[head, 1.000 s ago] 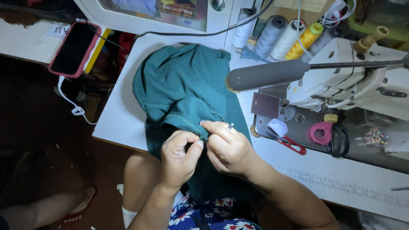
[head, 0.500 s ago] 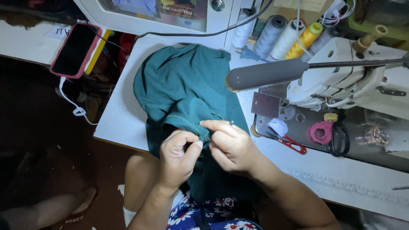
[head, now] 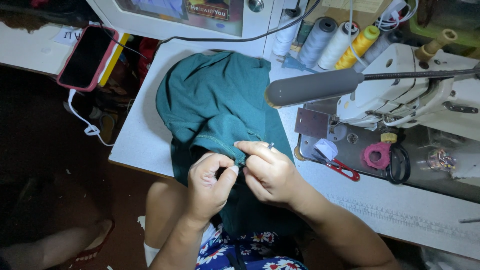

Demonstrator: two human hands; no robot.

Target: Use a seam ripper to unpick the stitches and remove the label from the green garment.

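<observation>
1. A person seated at a white sewing table works a teal garment that is spread over the table's edge and spills into the lap, so the stitched hem lies close under both hands.
2. The left hand is closed, its thumb and fingers pinched together on the hem; the grip appears to keep the seam taut and lifted clear of the rest of the cloth.
3. The right hand is also closed, its fingers clamped on a small metal-tipped tool, too small to tell whether a needle or a seam ripper, with the tip at the same stretch of hem and just beside the left thumb.
4. A grey lamp head on a thin arm juts out over the cloth from the white sewing machine, throwing light where the hands meet.
5. Red-handled snips and black scissors lie on the machine bed near the right hand, within reach.
6. Thread cones stand at the back of the table; a phone in a pink case rests well apart on a shelf at the left.
</observation>
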